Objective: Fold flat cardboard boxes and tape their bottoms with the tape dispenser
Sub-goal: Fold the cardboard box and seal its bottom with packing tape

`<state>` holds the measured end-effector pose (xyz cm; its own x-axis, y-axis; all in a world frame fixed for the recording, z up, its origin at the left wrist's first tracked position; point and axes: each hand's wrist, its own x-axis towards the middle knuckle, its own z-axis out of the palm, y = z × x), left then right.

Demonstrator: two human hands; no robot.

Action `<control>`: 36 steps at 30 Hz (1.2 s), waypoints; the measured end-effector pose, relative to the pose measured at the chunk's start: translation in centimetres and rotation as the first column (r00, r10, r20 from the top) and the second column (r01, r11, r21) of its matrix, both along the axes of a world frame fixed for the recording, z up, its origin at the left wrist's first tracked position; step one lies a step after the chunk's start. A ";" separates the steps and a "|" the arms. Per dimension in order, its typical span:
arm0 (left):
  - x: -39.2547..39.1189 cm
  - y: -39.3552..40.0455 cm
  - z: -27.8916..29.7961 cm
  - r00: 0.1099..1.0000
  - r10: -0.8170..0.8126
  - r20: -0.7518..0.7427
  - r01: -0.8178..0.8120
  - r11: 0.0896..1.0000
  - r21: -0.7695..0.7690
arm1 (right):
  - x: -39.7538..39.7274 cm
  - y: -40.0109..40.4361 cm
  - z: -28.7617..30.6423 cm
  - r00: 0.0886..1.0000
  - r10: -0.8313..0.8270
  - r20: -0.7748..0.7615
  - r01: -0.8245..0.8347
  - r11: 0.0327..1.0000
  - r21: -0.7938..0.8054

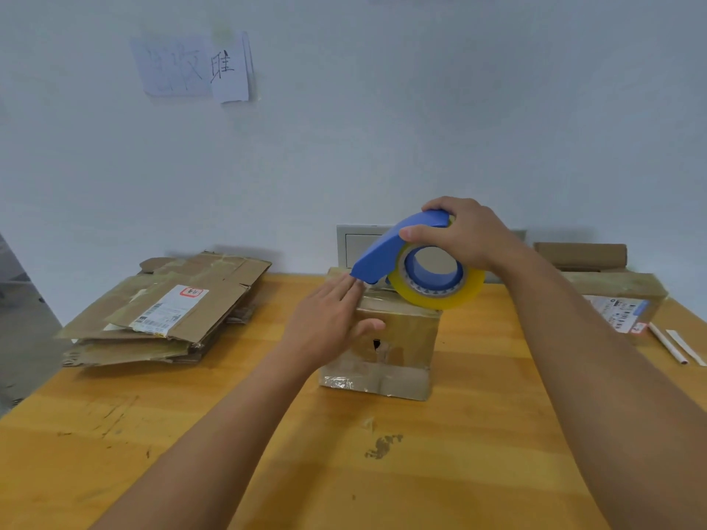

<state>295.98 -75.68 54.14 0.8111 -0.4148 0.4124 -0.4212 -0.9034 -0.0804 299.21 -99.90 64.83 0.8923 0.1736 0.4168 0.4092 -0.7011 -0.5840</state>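
Two hands: both at work on one box, so one can steady it as the other tapes.
Worktop (229,434): yellow wood, carrying everything.
Flat boxes (164,311): stacked at the left, probably waiting to be folded.
Box (398,350): folded, standing mid-worktop, flaps uppermost for taping.
Taped box (619,300): at the right edge, likely finished.
Tape dispenser (417,258): blue, with a yellow roll, resting on the box top.
Right hand (463,235): fingers curled over the dispenser's back to guide it.
Left hand (329,319): fingers straight, pressing the box's top edge, seemingly holding the flaps down.
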 end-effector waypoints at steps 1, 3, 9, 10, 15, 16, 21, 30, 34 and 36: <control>0.1 0.1 0.0 1.000 -0.004 -0.006 0.004 1.000 -0.006 | 0.0 0.0 0.0 1.000 0.009 0.000 -0.009 1.000 -0.004; 0.1 0.4 0.1 0.999 -0.022 -0.024 0.021 1.000 -0.008 | -0.1 -0.3 0.2 0.999 0.032 -0.008 -0.032 0.999 -0.007; 0.0 0.5 0.3 0.998 -0.041 -0.042 0.040 0.999 -0.020 | -1.0 -2.4 0.4 0.995 0.088 -0.051 -0.086 0.996 0.034; 0.0 0.5 0.3 0.998 -0.038 -0.049 0.037 0.999 -0.020 | -1.2 -2.9 0.3 0.994 0.090 -0.054 -0.088 0.995 0.048; 0.2 1.1 0.5 0.997 -0.015 -0.073 0.014 1.000 -0.019 | -2.2 -6.3 -1.1 0.996 0.047 -0.076 -0.039 0.994 0.106; 0.2 1.1 0.5 0.998 -0.015 -0.066 0.015 1.000 -0.009 | -2.5 -6.9 -1.7 0.996 0.035 -0.084 -0.025 0.992 0.124; 0.6 0.4 0.1 0.999 0.005 -0.050 -0.005 1.000 0.001 | -2.7 -7.6 -4.7 0.999 -0.016 -0.037 0.022 0.986 0.165; 1.1 -3.4 -0.2 0.993 0.113 -0.038 -0.110 0.991 0.079 | -3.8 -6.9 -6.0 0.999 -0.037 0.002 0.035 0.960 0.278; 2.2 -2.6 0.0 0.999 0.014 -0.037 -0.012 0.998 0.068 | -4.5 -5.6 -6.5 0.996 -0.090 0.030 0.078 0.956 0.283; 2.1 -3.4 -0.2 0.998 0.014 -0.062 -0.012 1.000 0.028 | -4.8 -5.0 -6.8 0.993 -0.115 0.038 0.098 0.946 0.308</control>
<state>298.12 -79.10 53.93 0.8401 -0.4147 0.3496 -0.4144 -0.9066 -0.0798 294.41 -104.92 58.06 0.8731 -0.0643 0.4834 0.3788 -0.5347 -0.7554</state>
